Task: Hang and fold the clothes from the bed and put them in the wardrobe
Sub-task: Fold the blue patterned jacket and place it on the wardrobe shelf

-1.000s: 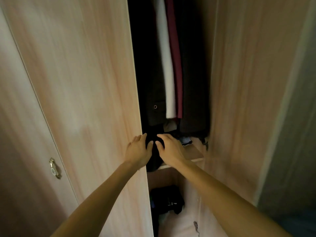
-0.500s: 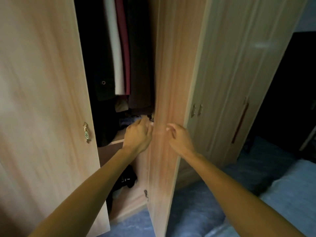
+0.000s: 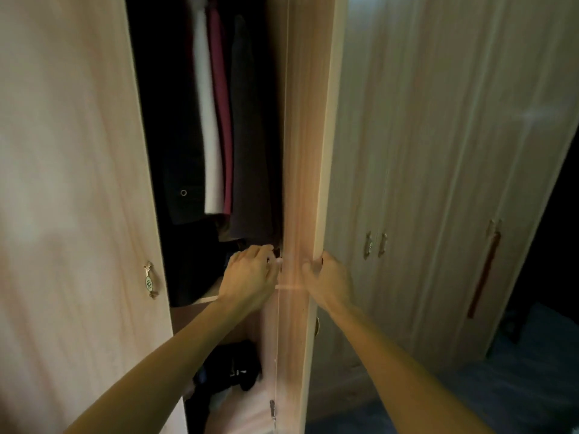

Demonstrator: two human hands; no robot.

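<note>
Wardrobe point(image 3: 78, 183) holds hanging clothes point(image 3: 216, 120); both hands' grip closed on door point(image 3: 300, 151).

1. Looks like a bedroom in someone's home, pretty dim.
2. Big light-wood wardrobe point(image 3: 423, 183) fills the view, one door point(image 3: 300, 151) ajar.
3. Inside the wardrobe: hanging clothes point(image 3: 216, 120), dark, white and maroon.
4. Right of the wardrobe, low down, blue floor point(image 3: 517, 386).
</note>
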